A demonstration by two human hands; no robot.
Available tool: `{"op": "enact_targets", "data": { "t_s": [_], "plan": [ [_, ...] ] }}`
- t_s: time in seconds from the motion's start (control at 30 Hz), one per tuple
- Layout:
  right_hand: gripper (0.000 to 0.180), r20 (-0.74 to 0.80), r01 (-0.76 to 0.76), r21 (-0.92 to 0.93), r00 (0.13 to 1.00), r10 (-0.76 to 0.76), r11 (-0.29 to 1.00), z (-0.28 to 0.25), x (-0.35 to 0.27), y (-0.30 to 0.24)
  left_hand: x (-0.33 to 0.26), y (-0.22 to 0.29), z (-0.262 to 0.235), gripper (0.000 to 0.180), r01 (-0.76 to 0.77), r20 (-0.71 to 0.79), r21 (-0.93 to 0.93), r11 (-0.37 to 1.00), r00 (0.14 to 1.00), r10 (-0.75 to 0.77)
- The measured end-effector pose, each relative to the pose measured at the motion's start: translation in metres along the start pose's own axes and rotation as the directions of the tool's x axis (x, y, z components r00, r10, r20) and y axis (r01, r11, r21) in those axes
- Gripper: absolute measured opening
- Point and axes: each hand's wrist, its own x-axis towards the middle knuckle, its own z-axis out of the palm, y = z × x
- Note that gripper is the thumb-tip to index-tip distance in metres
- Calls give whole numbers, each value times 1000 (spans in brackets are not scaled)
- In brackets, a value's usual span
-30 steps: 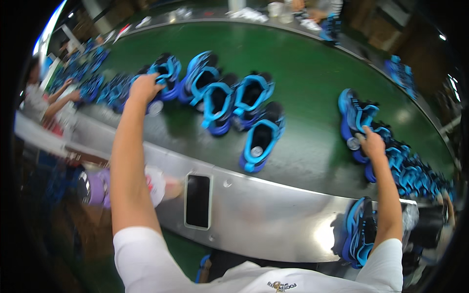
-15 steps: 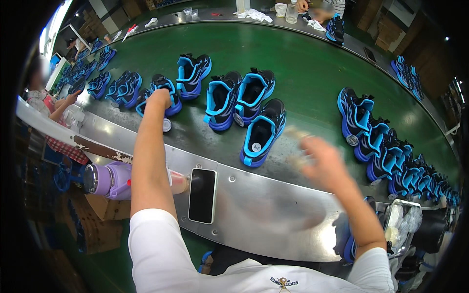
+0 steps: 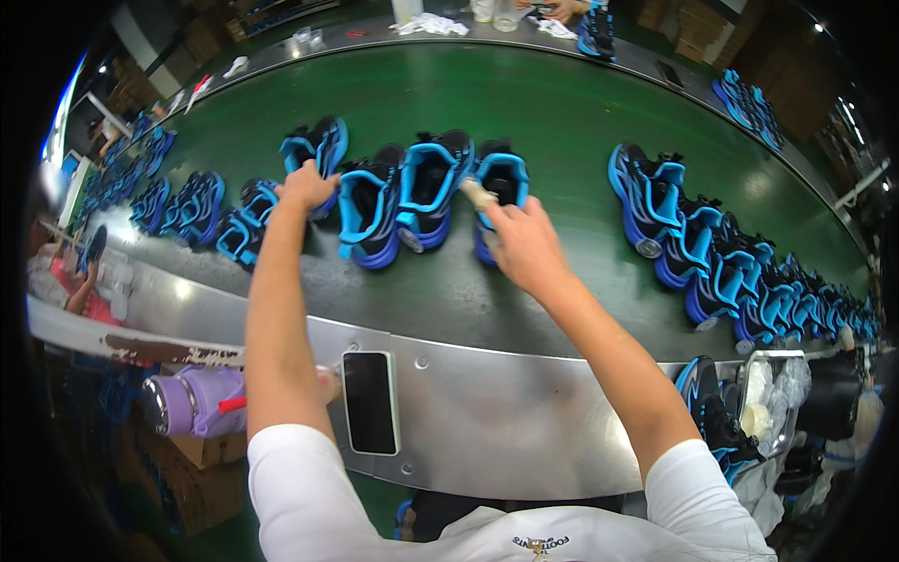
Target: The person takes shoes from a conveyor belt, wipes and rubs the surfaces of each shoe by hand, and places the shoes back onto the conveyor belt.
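thumb and fingers of the right hand (image 3: 526,245) straddle and hold the heel of one blue-and-black shoe (image 3: 504,173); the left hand (image 3: 302,187) touches a second shoe (image 3: 328,145), how tightly cannot be told. both are on the wide green belt (image 3: 562,112), beyond the metal ledge (image 3: 506,403). half a second ago the right hand was off its shoe, which now sits beside the middle pair (image 3: 435,187), farther from the ledge; the left hand has moved to another shoe. the white shirt (image 3: 314,496) bears a small lettered emblem (image 3: 540,544). round stickers (image 3: 648,247) on some heels are too small to read.
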Motion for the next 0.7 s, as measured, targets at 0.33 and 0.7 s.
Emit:
{"op": "enact_targets", "data": {
  "t_s": [0.33,0.7],
  "plan": [
    [21,155,-124,38,981,116,992,51,46,-35,-22,-52,-28,32,65,525,-551,832,802,285],
    [40,144,-266,-364,931,336,893,-86,-58,145,-63,11,28,40,-153,-19,-108,982,988,152]
  ]
}}
